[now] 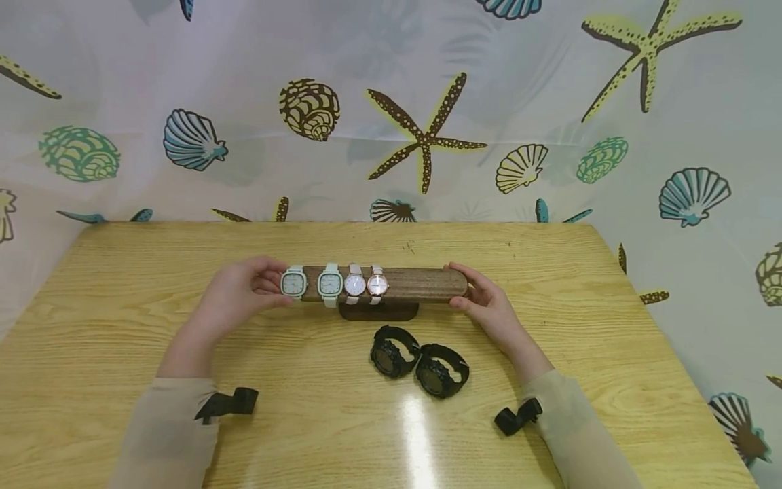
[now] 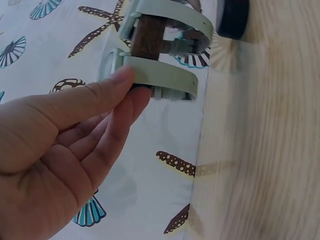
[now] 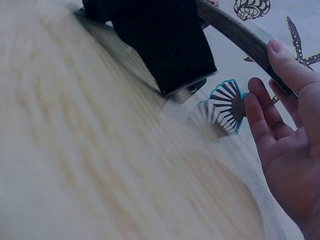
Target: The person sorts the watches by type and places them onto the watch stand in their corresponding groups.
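A brown wooden watch stand (image 1: 421, 285) is on the table, its long bar lying crosswise on a dark base (image 1: 379, 312). My left hand (image 1: 241, 292) pinches a pale green square watch (image 1: 294, 284) at the bar's left end, thumb against the strap (image 2: 165, 75). Farther along the bar sit a second pale green square watch (image 1: 330, 284) and two round watches with light straps, one whitish watch (image 1: 355, 284) and one rose-rimmed watch (image 1: 377, 285). At the right end, my right hand (image 1: 489, 303) holds the bar (image 3: 245, 37) between thumb and fingers.
Two black watches, a left one (image 1: 391, 354) and a right one (image 1: 438, 372), stand on the wooden table (image 1: 305, 421) in front of the stand. Behind the table hangs a white cloth (image 1: 256, 81) with shells and starfish. A black wrist mount (image 1: 227, 403) sticks out from the left sleeve.
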`<state>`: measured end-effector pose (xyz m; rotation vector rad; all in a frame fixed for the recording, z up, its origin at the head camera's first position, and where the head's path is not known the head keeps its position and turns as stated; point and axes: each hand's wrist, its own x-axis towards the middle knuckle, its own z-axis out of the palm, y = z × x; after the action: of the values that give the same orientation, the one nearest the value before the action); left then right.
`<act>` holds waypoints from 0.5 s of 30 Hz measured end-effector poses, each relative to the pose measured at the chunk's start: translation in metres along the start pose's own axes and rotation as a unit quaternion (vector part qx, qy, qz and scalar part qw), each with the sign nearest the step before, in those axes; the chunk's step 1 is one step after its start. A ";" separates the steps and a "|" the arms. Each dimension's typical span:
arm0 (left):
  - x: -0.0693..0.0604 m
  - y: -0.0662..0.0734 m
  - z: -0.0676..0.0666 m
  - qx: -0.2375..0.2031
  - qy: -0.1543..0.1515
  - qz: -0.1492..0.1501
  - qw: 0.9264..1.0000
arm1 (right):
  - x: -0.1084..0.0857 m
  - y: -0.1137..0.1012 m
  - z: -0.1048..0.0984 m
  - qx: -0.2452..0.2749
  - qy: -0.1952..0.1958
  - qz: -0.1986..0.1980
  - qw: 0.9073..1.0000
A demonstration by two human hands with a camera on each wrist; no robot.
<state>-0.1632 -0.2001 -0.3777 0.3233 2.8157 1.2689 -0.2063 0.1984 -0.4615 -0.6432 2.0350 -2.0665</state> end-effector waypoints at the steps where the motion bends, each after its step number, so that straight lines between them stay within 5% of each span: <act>1: 0.000 0.000 0.000 0.016 0.001 0.012 1.000 | 0.000 0.000 0.000 0.001 0.000 0.000 1.000; 7: 0.000 -0.001 0.001 0.089 0.001 0.048 0.995 | 0.000 0.000 0.000 0.005 -0.002 -0.004 1.000; 15: -0.002 -0.003 0.000 0.109 -0.004 0.058 0.992 | 0.000 0.000 0.000 0.001 -0.003 0.000 1.000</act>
<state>-0.1617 -0.2026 -0.3794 0.5063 2.9731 0.9724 -0.2058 0.1984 -0.4611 -0.6471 2.0305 -2.0630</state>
